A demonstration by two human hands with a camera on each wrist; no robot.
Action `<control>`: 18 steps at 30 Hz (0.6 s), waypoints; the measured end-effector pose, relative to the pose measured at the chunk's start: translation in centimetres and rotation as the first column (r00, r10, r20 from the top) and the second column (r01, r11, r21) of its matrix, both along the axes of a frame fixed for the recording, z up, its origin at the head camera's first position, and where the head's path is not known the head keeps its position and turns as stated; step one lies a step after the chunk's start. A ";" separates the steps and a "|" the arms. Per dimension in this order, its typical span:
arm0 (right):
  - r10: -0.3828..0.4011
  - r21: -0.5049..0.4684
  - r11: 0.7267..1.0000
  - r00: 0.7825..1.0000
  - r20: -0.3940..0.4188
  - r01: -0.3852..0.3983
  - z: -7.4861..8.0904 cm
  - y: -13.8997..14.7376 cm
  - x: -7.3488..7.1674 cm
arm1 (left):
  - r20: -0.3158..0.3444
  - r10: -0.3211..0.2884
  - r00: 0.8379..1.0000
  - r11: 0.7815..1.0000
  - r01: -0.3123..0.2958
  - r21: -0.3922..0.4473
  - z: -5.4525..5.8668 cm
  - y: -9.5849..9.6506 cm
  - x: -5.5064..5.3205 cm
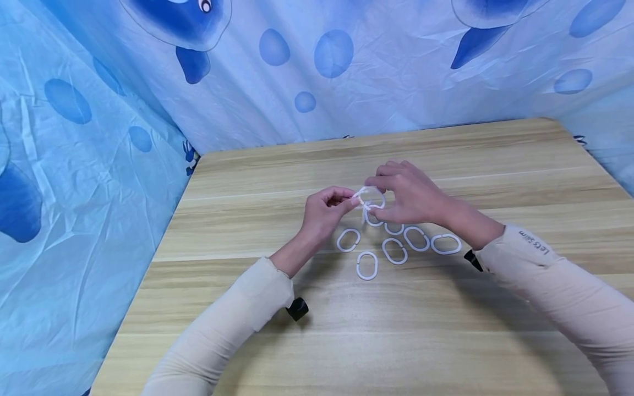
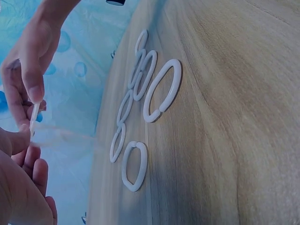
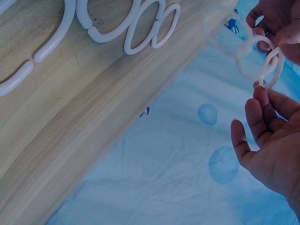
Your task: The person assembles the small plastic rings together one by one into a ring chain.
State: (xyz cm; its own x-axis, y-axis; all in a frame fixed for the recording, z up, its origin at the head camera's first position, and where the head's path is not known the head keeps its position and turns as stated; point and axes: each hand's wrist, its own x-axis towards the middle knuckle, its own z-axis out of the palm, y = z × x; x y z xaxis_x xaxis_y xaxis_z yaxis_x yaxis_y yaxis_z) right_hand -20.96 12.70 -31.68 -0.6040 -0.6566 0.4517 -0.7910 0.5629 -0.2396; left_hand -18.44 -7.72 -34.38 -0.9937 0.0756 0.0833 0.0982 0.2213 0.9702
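Note:
My left hand and my right hand meet above the table, each pinching a white oval split ring between thumb and fingers. Other linked white rings hang from it, blurred by motion in the right wrist view. Exactly how the links join at the fingertips is partly hidden. Below the hands, several loose white rings, among them one ring nearest the front, lie flat on the wooden table. Small gaps show in these rings, as on the large one in the left wrist view.
The wooden table reaches back to a blue curtain with whale and bubble prints. A second side of the curtain hangs along the left table edge. Black wrist cameras stick out under the sleeves.

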 end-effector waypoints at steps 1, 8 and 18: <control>0.004 -0.001 1.000 1.000 0.006 -0.003 0.0 0.0 0.0 | -0.003 0.007 1.000 1.000 -0.007 0.001 0.0 0.0 0.0; 0.008 -0.010 1.000 0.999 0.045 -0.008 -0.3 0.2 -0.2 | -0.030 0.039 0.999 0.999 -0.040 -0.019 0.0 0.0 0.0; 0.022 -0.064 0.998 0.998 0.051 -0.019 -0.6 0.2 -0.4 | -0.040 0.043 0.998 0.999 -0.044 -0.024 0.0 -0.1 0.1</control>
State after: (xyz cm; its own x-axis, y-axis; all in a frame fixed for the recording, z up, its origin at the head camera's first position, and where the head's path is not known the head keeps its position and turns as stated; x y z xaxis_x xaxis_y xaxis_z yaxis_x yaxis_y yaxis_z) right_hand -21.36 12.95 -32.29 -0.6142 -0.6403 0.4613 -0.7881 0.5289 -0.3151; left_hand -18.36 -7.83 -34.33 -0.9920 0.0352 0.1211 0.1261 0.2501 0.9600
